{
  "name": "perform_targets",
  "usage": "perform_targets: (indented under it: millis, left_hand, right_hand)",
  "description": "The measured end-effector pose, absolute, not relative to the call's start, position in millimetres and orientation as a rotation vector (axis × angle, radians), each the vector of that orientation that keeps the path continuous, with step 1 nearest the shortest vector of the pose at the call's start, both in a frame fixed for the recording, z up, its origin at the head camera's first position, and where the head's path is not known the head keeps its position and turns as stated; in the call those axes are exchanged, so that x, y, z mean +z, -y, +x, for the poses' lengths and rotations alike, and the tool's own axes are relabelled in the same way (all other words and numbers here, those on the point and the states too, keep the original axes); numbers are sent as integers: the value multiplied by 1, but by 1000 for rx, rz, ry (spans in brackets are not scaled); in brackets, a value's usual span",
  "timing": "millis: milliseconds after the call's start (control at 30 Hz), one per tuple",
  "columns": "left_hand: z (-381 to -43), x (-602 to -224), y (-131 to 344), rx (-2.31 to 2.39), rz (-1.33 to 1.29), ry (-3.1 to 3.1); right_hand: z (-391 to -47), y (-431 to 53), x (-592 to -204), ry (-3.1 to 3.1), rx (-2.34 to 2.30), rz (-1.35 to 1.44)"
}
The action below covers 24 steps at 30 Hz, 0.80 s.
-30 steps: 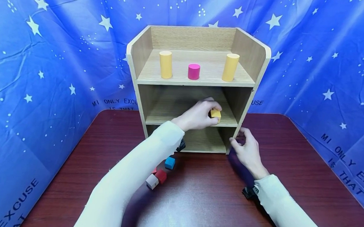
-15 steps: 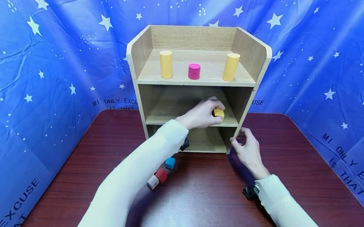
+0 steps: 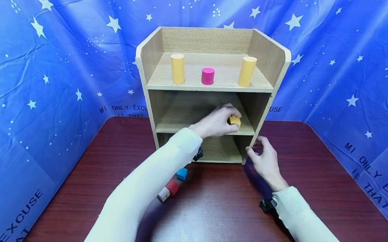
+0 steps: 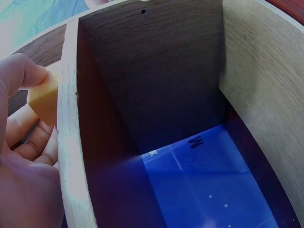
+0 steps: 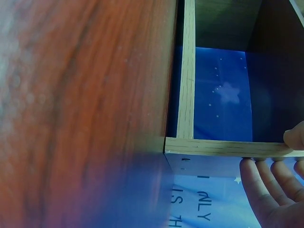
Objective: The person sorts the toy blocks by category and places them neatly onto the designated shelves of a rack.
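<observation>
My left hand [image 3: 217, 121] pinches a small yellow cube [image 3: 235, 121] between thumb and fingers at the right part of the middle level of a wooden shelf [image 3: 206, 40]. In the left wrist view the yellow cube [image 4: 43, 100] sits right at the front edge of the middle board [image 4: 71, 118]. Low on the shelf's right side panel, my right hand [image 3: 265, 159] grips the edge. The right wrist view has its thumb [image 5: 295, 136] on the inner face and its fingers [image 5: 259, 187] along the outer face of that panel.
On the top level stand two tall yellow cylinders [image 3: 178, 69] [image 3: 247, 72] with a short pink cylinder [image 3: 207, 76] between them. A blue cube [image 3: 181, 174], a red cube [image 3: 172, 187] and a white cube [image 3: 164, 194] lie on the dark red table [image 3: 216, 207], beside my left forearm. A blue star-patterned cloth [image 3: 71, 59] surrounds the table.
My left hand has shifted slightly to the right along the middle level with the yellow cube in its grip. The right hand keeps its hold on the side panel.
</observation>
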<state>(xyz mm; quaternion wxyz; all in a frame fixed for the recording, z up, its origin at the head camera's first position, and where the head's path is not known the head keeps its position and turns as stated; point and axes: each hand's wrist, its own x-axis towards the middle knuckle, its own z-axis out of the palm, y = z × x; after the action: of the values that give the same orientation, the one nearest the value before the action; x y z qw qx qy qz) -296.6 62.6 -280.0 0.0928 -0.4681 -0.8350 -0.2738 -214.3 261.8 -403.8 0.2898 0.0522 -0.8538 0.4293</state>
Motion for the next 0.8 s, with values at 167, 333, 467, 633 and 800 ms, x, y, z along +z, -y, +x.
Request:
perform_targets:
  millis: [167, 333, 467, 633, 800]
  left_hand:
    - [-297, -279, -62, -813, -1397, 2483]
    - [-297, -280, -61, -799, -1407, 2491]
    - [-297, -280, -61, -803, -1407, 2501]
    - [-296, -280, -59, -808, -1407, 2497]
    - [-293, -279, -55, -789, -1405, 2479]
  right_hand:
    - [-214, -262, -403, 2280, 1133, 138]
    - [-214, -261, -403, 2280, 1128, 136]
    - [-214, -261, -403, 2281, 1126, 140]
    - [-214, -262, -403, 2278, 1130, 143]
    - [-213, -262, -404, 2273, 1131, 143]
